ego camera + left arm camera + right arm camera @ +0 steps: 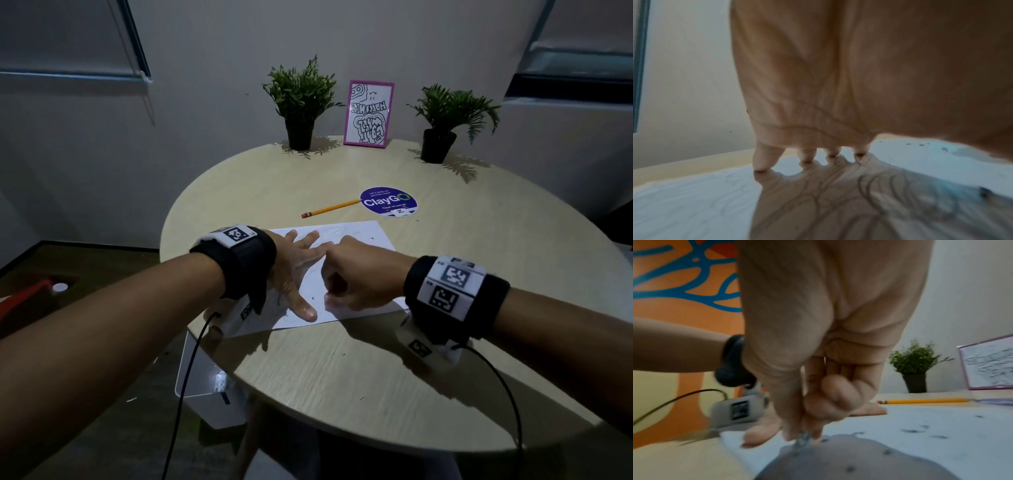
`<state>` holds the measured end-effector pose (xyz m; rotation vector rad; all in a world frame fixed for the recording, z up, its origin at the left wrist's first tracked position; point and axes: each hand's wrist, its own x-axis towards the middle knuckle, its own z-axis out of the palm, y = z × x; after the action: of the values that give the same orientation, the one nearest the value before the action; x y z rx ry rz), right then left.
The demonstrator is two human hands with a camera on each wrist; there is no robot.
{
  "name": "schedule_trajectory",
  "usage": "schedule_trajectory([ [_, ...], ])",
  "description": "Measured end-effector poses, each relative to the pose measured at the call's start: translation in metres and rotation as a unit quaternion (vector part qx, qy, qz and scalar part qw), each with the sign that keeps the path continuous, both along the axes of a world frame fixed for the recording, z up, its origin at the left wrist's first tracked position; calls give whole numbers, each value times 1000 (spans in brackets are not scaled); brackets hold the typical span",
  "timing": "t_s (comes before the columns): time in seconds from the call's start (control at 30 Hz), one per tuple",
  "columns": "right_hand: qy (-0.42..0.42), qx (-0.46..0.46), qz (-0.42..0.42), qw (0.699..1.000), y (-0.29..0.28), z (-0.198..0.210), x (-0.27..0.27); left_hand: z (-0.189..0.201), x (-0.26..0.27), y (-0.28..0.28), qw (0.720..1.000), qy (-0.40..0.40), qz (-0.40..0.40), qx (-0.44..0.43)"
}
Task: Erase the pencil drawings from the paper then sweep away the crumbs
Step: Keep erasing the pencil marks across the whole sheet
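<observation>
A white sheet of paper [363, 236] with faint pencil lines lies on the round table [342, 370]. My left hand [294, 267] lies flat on its left half, fingers straight, fingertips [806, 160] pressing the sheet. My right hand [356, 277] is curled just right of it and pinches a small grey eraser [803, 438] between thumb and fingers, its tip on the paper [920, 451]. Dark eraser crumbs [912, 430] lie scattered on the sheet. In the head view the eraser is hidden by the hand.
A yellow pencil [330, 208] lies beyond the paper beside a round blue sticker [388, 202]. Two potted plants [301, 102] [445, 120] and a pink picture frame [369, 113] stand at the far edge. A white bin [209, 387] sits under the table's left edge.
</observation>
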<state>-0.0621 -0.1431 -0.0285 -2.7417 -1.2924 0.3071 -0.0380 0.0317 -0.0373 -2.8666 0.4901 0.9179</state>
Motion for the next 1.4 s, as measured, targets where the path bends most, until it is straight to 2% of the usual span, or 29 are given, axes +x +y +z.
schedule_trajectory([
  [0.07, -9, -7, -16, 1000, -7, 2, 17, 2, -1, -1, 1000, -2, -4, 8],
  [0.23, -50, 19, -147, 988, -38, 2, 60, -3, -5, 4, 1000, -5, -17, -5],
  [0.33, -27, 5, -120, 992, -42, 3, 55, -5, -12, 9, 999, -3, -21, -26],
  [0.43, 2, -27, -80, 996, -41, 4, 46, 3, -14, 17, 996, 12, -3, -83],
  [0.6, 28, -66, -80, 994, -38, 7, 49, 13, 0, 6, 985, -107, -8, -133],
  [0.7, 31, -54, -99, 993, -40, 12, 54, 8, 7, -6, 984, -98, 4, -150],
  [0.8, 4, -24, -142, 990, -52, 16, 68, -6, 12, -11, 990, -63, -20, -128],
  [0.9, 15, -14, -161, 987, -64, 12, 78, -15, 13, -7, 989, -41, -50, -133],
  [1.0, 9, 6, -148, 989, -69, 6, 79, -14, 10, -2, 986, -33, -67, -151],
  [1.13, 21, 36, -134, 990, -67, 4, 77, 0, 9, 3, 988, -29, -105, -106],
  [1.27, 16, 40, -104, 994, -62, -1, 69, 11, 8, 8, 987, -68, -123, -78],
  [1.4, 30, 24, -58, 998, -59, 3, 53, 13, 2, 14, 986, -97, -101, -88],
])
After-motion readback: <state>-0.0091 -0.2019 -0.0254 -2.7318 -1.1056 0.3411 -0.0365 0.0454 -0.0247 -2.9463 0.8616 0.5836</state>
